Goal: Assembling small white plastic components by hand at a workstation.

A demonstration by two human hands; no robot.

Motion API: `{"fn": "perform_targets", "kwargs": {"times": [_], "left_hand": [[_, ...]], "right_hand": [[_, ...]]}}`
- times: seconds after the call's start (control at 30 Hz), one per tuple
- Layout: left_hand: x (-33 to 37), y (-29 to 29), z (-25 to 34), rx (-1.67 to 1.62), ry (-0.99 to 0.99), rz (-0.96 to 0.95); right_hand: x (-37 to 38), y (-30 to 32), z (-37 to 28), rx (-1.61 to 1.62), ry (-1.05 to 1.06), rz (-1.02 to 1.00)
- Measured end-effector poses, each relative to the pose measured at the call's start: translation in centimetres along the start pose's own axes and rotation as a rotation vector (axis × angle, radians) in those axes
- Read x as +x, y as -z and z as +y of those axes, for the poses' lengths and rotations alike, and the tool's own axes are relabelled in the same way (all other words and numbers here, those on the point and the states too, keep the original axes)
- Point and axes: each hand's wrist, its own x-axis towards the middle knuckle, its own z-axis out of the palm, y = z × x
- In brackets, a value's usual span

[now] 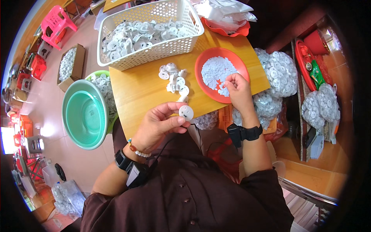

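Observation:
Between the thumb and fingers of my left hand (164, 123) is a small round white plastic part (186, 112), its disc face with dark slots turned up. My right hand (239, 89) is over the near right side of a red plate (201, 86), thumb and fingertips pinched together. Whatever they hold, if anything, is too small to make out. Many thin, pale bluish-white pieces (217, 69) cover most of the plate. Left of it, several loose white plastic parts (176, 82) lie in a rough row on the yellow wooden table (135, 87).
A white perforated basket (154, 50) heaped with similar parts stands at the table's far side. Beyond the plate, clear bags rest in a red dish (228, 31). Green basins (84, 114) and a filled cardboard box (78, 62) are left. Stuffed clear bags (280, 73) sit at the right.

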Motion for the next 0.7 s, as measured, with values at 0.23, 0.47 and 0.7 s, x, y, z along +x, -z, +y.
{"fn": "perform_targets", "kwargs": {"times": [0.23, 0.47, 0.7], "left_hand": [[-0.1, -0.1, -0.1, -0.027, 0.009, -0.011], [0.0, -0.4, 0.0, -0.026, 0.026, 0.000], [-0.1, 0.1, -0.4, -0.060, 0.016, -0.101]], "right_hand": [[-0.5, 0.2, -1.7, 0.170, -0.018, -0.004], [-1.1, 0.9, -3.0, 0.217, -0.121, -0.012], [-5.5, 0.2, -10.7, 0.608, 0.019, -0.302]]}}
